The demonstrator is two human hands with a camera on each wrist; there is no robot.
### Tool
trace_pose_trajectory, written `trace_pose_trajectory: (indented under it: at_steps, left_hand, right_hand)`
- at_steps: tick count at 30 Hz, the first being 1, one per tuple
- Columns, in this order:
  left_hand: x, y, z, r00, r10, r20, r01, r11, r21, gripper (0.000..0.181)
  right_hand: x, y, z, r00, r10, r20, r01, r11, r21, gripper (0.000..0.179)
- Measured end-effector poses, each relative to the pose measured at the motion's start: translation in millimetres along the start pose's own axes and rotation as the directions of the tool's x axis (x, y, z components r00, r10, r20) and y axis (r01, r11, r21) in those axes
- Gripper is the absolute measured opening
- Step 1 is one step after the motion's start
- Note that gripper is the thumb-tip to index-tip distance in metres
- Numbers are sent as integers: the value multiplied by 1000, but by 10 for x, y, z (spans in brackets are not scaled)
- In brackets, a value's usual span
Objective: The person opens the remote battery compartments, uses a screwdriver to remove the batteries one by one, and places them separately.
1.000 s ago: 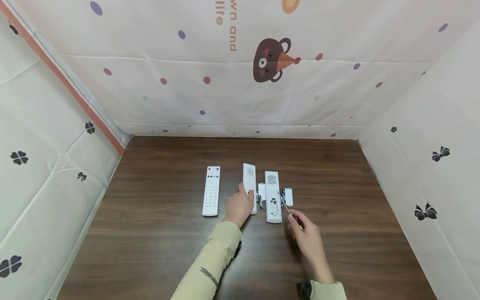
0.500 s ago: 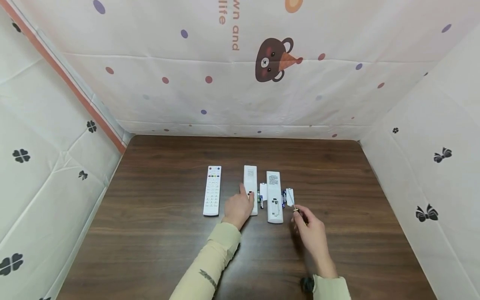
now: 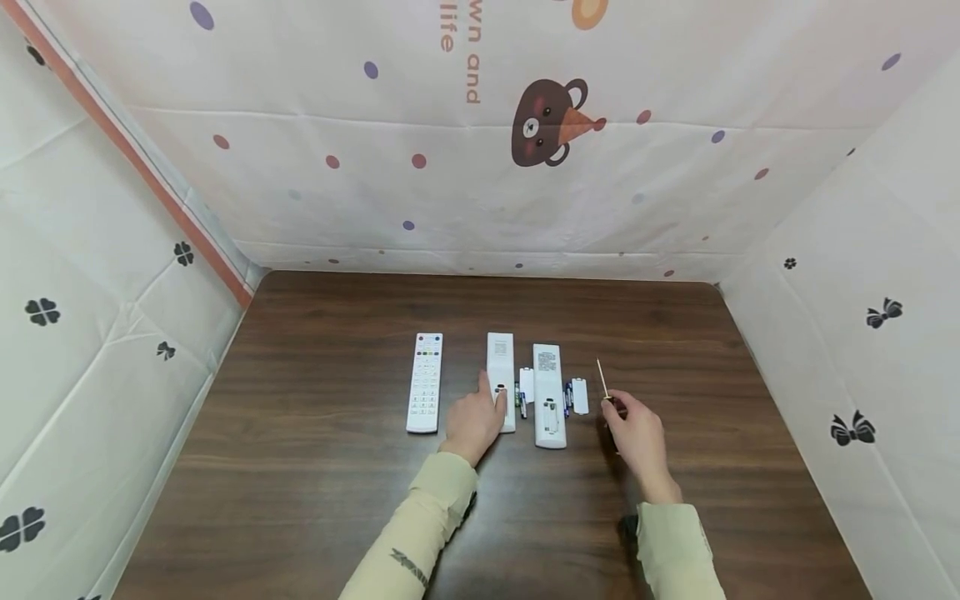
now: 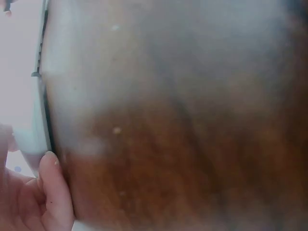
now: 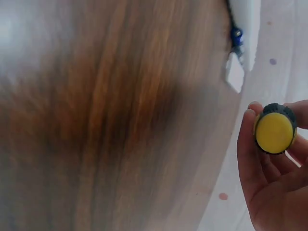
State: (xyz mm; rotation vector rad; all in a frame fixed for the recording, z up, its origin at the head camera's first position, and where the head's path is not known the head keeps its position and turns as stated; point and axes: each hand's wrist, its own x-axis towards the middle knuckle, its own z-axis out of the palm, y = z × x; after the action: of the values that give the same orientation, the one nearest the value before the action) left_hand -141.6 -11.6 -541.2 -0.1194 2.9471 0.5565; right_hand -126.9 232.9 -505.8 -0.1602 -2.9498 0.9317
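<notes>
On the left of my desk (image 3: pixel 337 500), the left remote (image 3: pixel 424 383) is lying buttons up, apart from the others. My left hand (image 3: pixel 476 421) is gripping the middle remote (image 3: pixel 500 354), back up, index finger reaching along its edge, probably to steady it. Its batteries (image 3: pixel 522 406) and cover (image 3: pixel 527 384) are lying beside it; the right remote (image 3: pixel 550 383) is likewise showing an open compartment, batteries (image 3: pixel 567 399) and cover (image 3: pixel 580 397) alongside, perhaps so the sets aren't mixing. My right hand (image 3: pixel 639 440) is pinching a screwdriver (image 3: pixel 602 379), shaft pointing away from me, seemingly ready for use, forearm angling inward.
</notes>
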Motion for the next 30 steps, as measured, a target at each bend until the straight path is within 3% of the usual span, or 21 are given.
trace_pose_trajectory:
  at_steps: [11,30]
  left_hand:
    - [3,-23,5,1000,18,1,-18,999,-26,58]
    - [9,-35,12,1000,0,10,1,999,-37,59]
  right_hand:
    - [241,103,76,999,17,32,-15,997,-79,28]
    - [359,64,160,991,32,127,-10,986,-168,30]
